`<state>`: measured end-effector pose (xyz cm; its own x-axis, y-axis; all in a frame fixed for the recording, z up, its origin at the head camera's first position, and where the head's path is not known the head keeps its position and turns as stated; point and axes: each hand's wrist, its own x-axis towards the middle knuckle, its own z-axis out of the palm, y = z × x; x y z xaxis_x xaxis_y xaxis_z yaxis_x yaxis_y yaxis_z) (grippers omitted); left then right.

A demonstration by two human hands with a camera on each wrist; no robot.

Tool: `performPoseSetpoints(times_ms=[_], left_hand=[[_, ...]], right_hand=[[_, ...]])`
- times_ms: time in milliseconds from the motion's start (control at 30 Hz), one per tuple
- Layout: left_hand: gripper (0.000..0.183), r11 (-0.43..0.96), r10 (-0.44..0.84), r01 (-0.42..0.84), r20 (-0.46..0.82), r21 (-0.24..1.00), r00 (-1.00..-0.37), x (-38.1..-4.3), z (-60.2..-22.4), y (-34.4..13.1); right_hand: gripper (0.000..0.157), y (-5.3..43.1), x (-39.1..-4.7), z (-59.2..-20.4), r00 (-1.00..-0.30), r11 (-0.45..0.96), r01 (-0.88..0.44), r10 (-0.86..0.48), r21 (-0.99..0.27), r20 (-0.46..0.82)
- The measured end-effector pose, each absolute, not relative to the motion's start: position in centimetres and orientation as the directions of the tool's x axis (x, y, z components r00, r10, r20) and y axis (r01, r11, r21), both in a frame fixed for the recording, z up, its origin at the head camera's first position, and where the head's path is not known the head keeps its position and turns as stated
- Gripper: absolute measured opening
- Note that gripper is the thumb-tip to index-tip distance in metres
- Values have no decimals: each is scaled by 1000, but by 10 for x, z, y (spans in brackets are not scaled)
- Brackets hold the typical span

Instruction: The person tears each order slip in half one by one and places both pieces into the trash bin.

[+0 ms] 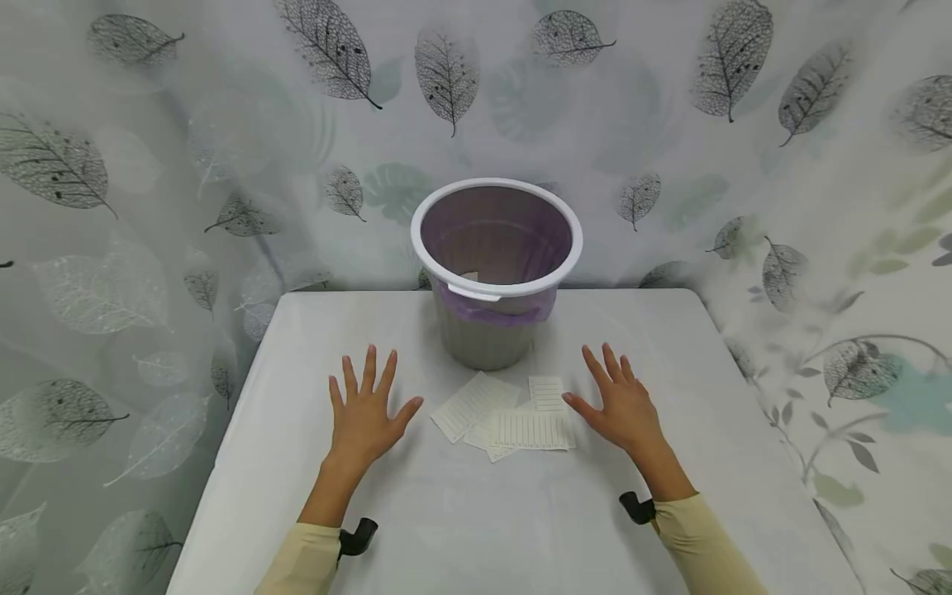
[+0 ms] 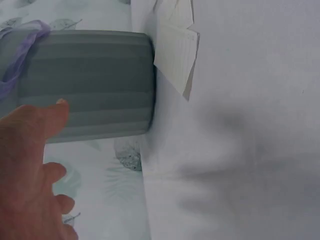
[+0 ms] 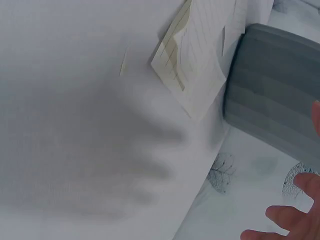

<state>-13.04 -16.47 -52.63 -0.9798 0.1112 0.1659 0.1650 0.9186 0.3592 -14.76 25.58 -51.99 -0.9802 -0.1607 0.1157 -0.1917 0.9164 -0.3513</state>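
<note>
My left hand (image 1: 364, 426) and right hand (image 1: 625, 411) spread wide, holding nothing, above the worktop (image 1: 476, 529), flanking the paper slips (image 1: 531, 430) before the bin (image 1: 483, 339). I judge no grasp begun yet; lifting a slip would call for pinching its edge.

No lettering or numbers legible. Off-white, rectangular, ruled paper sheets (image 1: 530, 431), just below centre in head view: any print too small to read.

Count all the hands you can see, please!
2: the left hand is to the left of the papers, and the right hand is to their right. Both have spread fingers. No other hand shows.
</note>
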Motion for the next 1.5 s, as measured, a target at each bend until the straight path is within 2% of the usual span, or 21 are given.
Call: performPoseSetpoints(times_ms=[300, 500, 667, 867, 1100, 1200, 1367, 1500], left_hand=[[68, 874, 206, 310, 291, 374, -934, -126, -534, -151], [53, 836, 290, 416, 354, 359, -889, -121, -546, -133], [50, 817, 349, 457, 328, 353, -878, -116, -554, -118], [51, 813, 400, 470, 256, 345, -880, -111, -562, -107], [50, 795, 412, 480, 249, 372, -876, -108, -567, -101], [50, 796, 411, 477, 247, 372, -878, -108, -569, -99], [53, 793, 411, 481, 254, 374, -875, -107, -571, -97], [60, 771, 406, 489, 276, 409, -871, -107, -570, -95]], right_hand=[[78, 236, -147, -531, -963, 889, -267, -235, -373, 129], [66, 222, -145, -542, -958, 883, -259, -288, -391, -15], [61, 217, -146, -557, -944, 887, -246, -310, -391, -108], [61, 215, -152, -567, -944, 897, -230, -300, -378, -137], [58, 211, -156, -570, -939, 911, -211, -289, -353, -185], [47, 211, -155, -569, -933, 900, -201, -296, -387, -206], [14, 214, -150, -569, -920, 836, -233, -355, -497, -165], [9, 217, -143, -567, -908, 762, -296, -412, -575, -78]])
